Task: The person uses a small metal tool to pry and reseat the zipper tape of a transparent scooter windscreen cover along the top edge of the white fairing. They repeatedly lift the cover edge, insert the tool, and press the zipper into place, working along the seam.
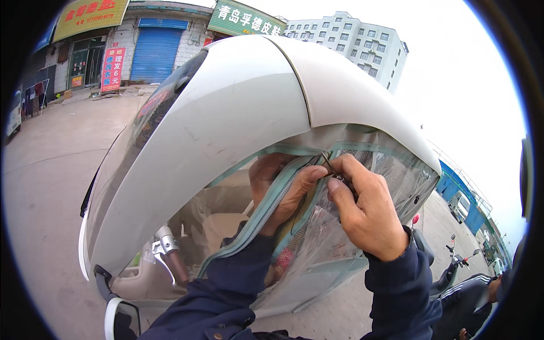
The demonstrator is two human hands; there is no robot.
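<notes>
A clear plastic side curtain (328,243) with a teal-edged zipper (283,190) hangs under the white canopy (249,90) of a small covered vehicle. My left hand (292,195) reaches through the gap in the curtain, its fingers partly behind the plastic, and grips the teal zipper edge near its top. Close beside it, my right hand (365,204) is closed in a pinch on a thin, dark metal piece (328,161) at the upper end of the zipper. Its exact kind is too small to make out, and the fingers cover part of it.
Inside the gap show a handlebar grip (178,265) and brake lever (166,269). A side mirror (122,317) juts out at the lower left. Another person in dark striped clothing (464,294) is at the lower right, near a parked scooter (447,277). Shopfronts (153,54) line the far side.
</notes>
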